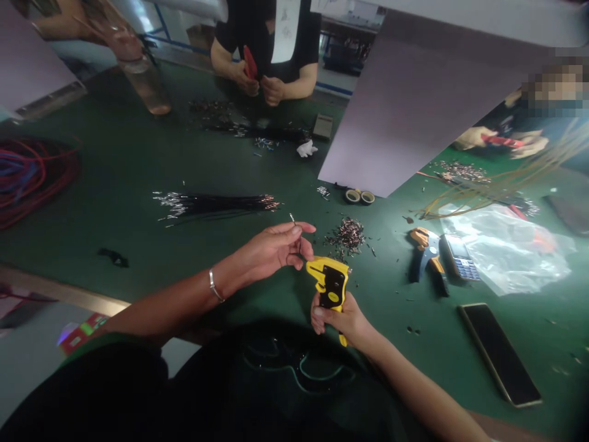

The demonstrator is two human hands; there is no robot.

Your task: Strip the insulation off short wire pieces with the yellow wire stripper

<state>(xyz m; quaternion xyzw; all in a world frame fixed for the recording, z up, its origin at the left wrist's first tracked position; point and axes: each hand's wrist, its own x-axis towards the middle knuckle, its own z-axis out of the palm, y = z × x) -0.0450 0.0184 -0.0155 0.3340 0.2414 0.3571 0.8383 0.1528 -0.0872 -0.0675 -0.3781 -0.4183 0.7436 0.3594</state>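
Note:
Between the thumb and fingers of my left hand [278,247] is a thin black wire [293,220], its silvery end pointing up and away. My right hand [338,319] is wrapped round the handles of a yellow and black wire stripper [329,282], whose head sits just right of my left fingertips. Past my left hand lies a bundle of black wires [216,204], silvery tips at the left end and coppery tips at the right. Beyond the stripper is a pile of small cut wire scraps [348,234].
To the right lie another wire stripper [427,258], a keypad phone [460,256], a plastic bag [519,252] and a smartphone [500,353]. Two tape rolls [359,196] sit below a hanging pale panel [414,98]. Across the table, people hold red tools; a bottle [145,83] and coiled wires [32,178] are left.

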